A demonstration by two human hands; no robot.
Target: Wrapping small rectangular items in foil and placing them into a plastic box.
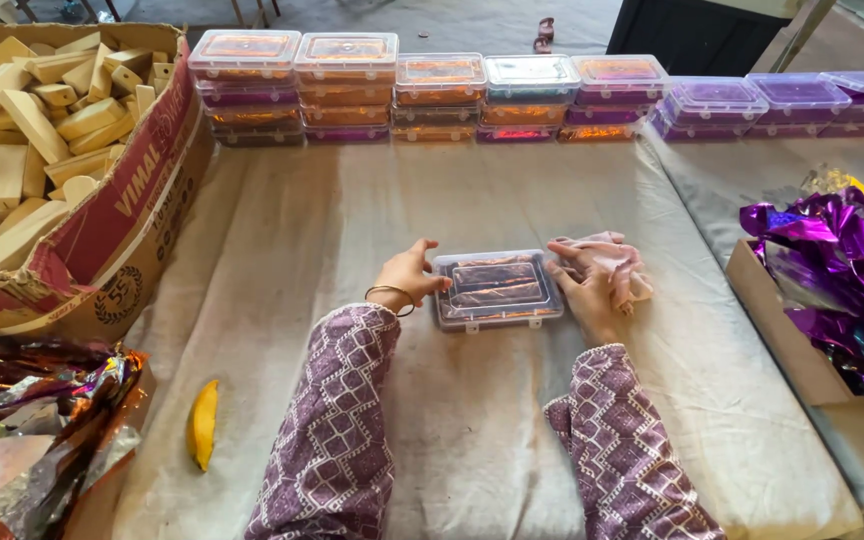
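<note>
So my left hand [408, 273] and right hand [584, 290] are pressed flat-ish against either end of the clear rectangular plastic box [497, 289], mid-table on the grey cloth [352, 220], right one also clutching a pink rag [614, 262].

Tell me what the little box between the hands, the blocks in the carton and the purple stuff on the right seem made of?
The box looks like clear, glossy plastic: its contents show through the lid. The blocks look like pale, unfinished wood, matte and sawn to shape. The purple sheets look like metallic foil, crinkled and mirror-shiny.
</note>
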